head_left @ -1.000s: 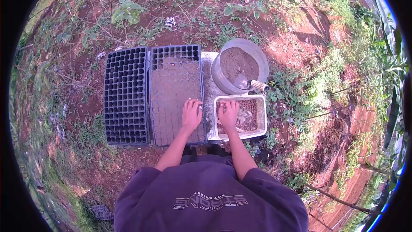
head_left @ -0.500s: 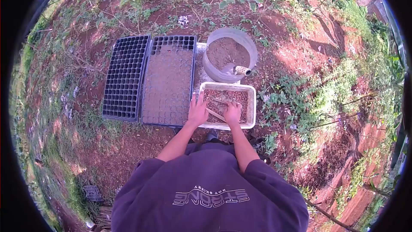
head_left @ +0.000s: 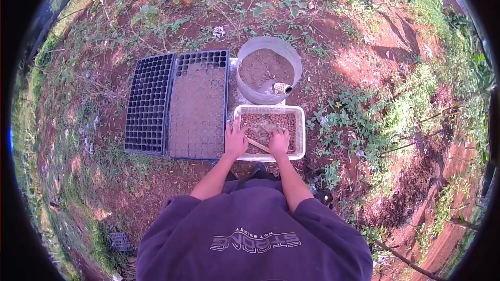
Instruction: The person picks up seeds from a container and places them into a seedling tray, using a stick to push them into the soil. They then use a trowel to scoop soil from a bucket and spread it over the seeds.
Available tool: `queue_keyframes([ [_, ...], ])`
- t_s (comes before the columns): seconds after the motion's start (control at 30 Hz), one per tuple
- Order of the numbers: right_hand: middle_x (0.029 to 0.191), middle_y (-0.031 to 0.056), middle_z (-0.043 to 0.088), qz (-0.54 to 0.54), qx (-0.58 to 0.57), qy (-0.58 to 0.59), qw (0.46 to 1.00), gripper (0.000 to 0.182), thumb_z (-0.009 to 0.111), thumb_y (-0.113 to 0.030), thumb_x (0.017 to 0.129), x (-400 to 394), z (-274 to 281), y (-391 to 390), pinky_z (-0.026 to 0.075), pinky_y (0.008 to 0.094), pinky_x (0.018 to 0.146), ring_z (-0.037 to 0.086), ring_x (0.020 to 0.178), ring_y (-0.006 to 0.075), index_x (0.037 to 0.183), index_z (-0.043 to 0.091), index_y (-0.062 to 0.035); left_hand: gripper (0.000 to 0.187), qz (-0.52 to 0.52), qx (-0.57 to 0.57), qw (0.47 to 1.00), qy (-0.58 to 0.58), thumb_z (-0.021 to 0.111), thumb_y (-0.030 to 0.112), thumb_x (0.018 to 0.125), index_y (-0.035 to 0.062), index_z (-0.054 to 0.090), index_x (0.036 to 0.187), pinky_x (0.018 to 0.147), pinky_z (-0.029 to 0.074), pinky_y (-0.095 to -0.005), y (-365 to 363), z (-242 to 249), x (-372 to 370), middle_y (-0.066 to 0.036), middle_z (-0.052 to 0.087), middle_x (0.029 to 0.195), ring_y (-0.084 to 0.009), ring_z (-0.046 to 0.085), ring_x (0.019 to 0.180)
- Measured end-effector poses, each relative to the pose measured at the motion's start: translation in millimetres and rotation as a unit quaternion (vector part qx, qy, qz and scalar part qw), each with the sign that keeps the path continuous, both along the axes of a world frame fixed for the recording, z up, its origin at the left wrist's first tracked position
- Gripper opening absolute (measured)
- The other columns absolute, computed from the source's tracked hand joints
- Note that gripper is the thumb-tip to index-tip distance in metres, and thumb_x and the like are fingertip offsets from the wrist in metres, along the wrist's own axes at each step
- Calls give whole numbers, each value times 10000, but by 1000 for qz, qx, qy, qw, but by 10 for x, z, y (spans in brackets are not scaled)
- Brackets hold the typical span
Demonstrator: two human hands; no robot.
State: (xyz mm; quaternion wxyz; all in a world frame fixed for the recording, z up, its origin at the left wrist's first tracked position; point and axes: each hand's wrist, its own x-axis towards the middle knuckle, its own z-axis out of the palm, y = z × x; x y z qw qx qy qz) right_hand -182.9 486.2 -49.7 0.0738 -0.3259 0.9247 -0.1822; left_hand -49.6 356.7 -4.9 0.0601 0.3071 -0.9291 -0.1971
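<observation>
A white rectangular basket (head_left: 300,135) holds small reddish-brown pieces and some soil. My left hand (head_left: 236,140) lies at its left rim with the fingers spread. Inside the basket my right hand (head_left: 279,141) is over the pieces, its fingers curled down; what they hold, if anything, is too small to tell. A thin light stick (head_left: 258,145) lies slanted in the basket between my hands. To the left stands a dark seedling tray (head_left: 200,99) with most cells covered in soil and bare cells along its far end.
Left of the filled tray is another black seedling tray (head_left: 149,104) with empty cells. Behind the basket stands a round translucent tub (head_left: 296,65) of soil with a patterned cylinder (head_left: 283,88) in it. Weeds and red soil surround everything.
The view has shifted, so the trays, tub and basket sit slightly lower, with the tub and basket further left. My right hand's fingers are more curled in the basket.
</observation>
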Motion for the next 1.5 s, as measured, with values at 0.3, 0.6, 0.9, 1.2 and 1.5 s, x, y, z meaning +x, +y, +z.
queue_keyframes([
  [0.3, 960, 59, 621, 57, -202, 23, 977, 183, 641, -73, 781, 174, 415, -194, 398, 433, 897, 513, 994, 301, 955, 683, -111, 279, 57, 4, 983, 172, 672, 158, 818, 166, 643, 1095, 1055, 313, -483, -207, 145, -42, -141, 367, 1390, -375, 339, 1280],
  [0.6, 945, 58, 635, 97, -272, 17, 957, 171, 647, -52, 790, 289, 693, -521, 414, 414, 868, 517, 972, 291, 948, 692, -100, 247, 50, -5, 971, 235, 726, 130, 778, 160, 692, 1021, 988, 373, -440, -541, 332, 139, -110, 466, 1315, -330, 405, 1227],
  [0.9, 928, 64, 612, 105, -279, 23, 954, 161, 639, -59, 800, 595, 726, -1098, 401, 416, 836, 508, 958, 288, 952, 683, -86, 160, 101, 55, 960, 257, 706, 153, 811, 152, 690, 970, 984, 382, -439, -1041, 264, 436, -108, 452, 1324, -336, 390, 1233],
  [1.2, 888, 43, 597, 96, -308, -3, 947, 172, 662, -92, 808, 889, 754, -1811, 397, 407, 819, 515, 934, 263, 971, 700, -132, 156, 103, 23, 964, 244, 709, 182, 820, 148, 680, 970, 949, 394, -422, -1751, 313, 715, -116, 426, 1324, -341, 383, 1228],
  [1.5, 868, 17, 624, 55, -297, 17, 953, 130, 703, -131, 785, 927, 720, -2596, 402, 366, 813, 529, 930, 229, 912, 730, -137, 186, 15, 22, 975, 222, 706, 224, 824, 142, 669, 987, 1005, 357, -441, -2670, 298, 716, -127, 456, 1288, -350, 392, 1215],
])
